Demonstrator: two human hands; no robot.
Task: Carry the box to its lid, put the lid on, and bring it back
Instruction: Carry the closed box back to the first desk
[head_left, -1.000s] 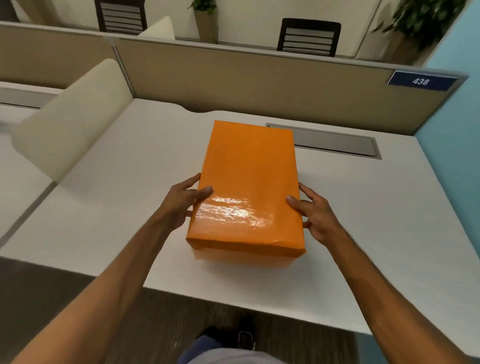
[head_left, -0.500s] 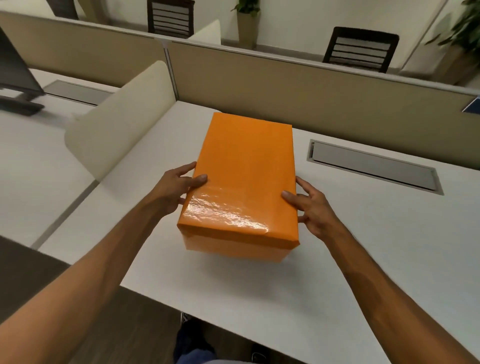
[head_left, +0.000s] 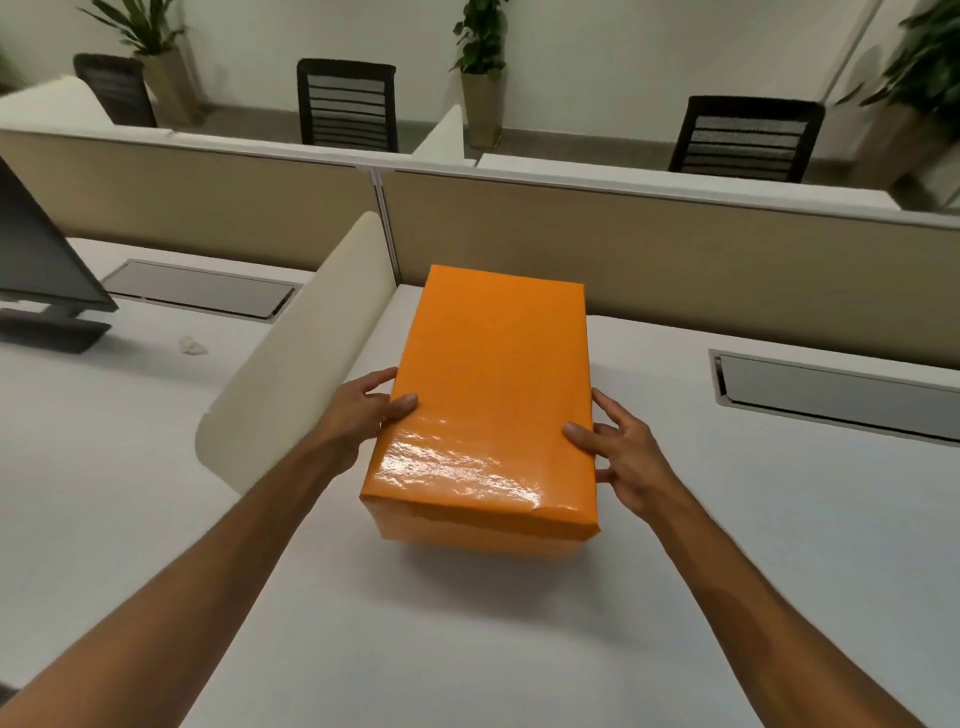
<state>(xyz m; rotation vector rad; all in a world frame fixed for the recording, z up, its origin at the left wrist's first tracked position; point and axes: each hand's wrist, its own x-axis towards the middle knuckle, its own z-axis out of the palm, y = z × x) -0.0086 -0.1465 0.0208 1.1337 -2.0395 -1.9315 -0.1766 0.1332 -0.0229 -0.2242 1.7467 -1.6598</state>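
Box (head_left: 488, 405), lid on, sat clamped between my left hand (head_left: 358, 415) and right hand (head_left: 626, 457); its glossy wrap could slip.

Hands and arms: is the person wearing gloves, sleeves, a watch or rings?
No. The left hand and right hand are bare, with no gloves. No rings show on the fingers in view. Both forearms are uncovered all the way to the bottom of the picture, so no sleeves show, and neither wrist has a watch or bracelet.
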